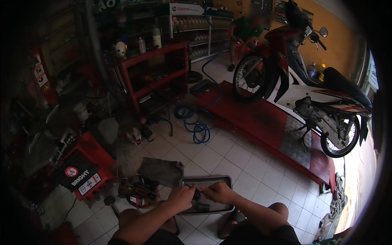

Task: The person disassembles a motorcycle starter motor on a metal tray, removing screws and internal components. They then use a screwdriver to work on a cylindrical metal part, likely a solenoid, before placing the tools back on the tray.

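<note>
The tray (216, 178) lay on the floor (224, 152) beneath the hands (219, 192), the mat (160, 171) at its left, the hose (201, 132) beyond; rightward, the motorcycle (322, 96) stood on the lift (249, 112).

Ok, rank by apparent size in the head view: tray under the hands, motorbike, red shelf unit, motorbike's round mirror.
1. motorbike
2. red shelf unit
3. tray
4. round mirror

Tray (207, 178), lower centre: metal-like, dull, smooth rim. Mat (160, 171), left of it: matt, rough, cloth-like. Floor (203, 157): smooth tile, slight sheen. Hose (199, 133), centre: smooth plastic. Ramp (245, 121), right: painted metal, scuffed; tread plate (295, 139), bare patterned metal. Motorbike (281, 61), upper right: glossy plastic panels.
</note>
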Available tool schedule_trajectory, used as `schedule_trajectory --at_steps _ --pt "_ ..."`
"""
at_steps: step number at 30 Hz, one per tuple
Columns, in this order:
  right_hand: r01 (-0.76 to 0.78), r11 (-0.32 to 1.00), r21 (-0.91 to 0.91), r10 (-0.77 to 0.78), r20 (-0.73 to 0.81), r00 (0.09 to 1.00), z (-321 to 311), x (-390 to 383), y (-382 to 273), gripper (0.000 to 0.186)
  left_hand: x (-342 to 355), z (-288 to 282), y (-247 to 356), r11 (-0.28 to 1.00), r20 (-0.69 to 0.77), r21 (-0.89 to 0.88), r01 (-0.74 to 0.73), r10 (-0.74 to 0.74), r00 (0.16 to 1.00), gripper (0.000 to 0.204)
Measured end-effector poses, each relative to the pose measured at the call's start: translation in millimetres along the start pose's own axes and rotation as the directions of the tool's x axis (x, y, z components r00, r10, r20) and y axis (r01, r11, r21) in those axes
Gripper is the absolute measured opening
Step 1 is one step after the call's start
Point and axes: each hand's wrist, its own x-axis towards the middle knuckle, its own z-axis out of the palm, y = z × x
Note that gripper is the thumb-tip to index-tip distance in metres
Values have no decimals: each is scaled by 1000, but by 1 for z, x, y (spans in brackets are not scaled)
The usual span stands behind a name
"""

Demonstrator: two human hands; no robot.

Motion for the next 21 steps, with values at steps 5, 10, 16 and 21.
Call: schedule_trajectory --at_steps 5,10,16,21 --pt "361 933 -12 -350 -277 895 8 -8 21 46 6 -6 13 1000 20 -25 8 -8 1000 68" --pt "12 999 36 -10 -48 999 -5 -5 9 35 5 -2 8 1000 14 -21 2 -1 1000 69" --pt "319 947 -30 -314 -276 908 0 -10 5 34 6 -8 8 999 10 -37 12 -12 1000 71" --pt "330 943 51 -309 -239 921 3 -8 12 31 5 -3 8 999 -14 -54 6 -7 1000 73"
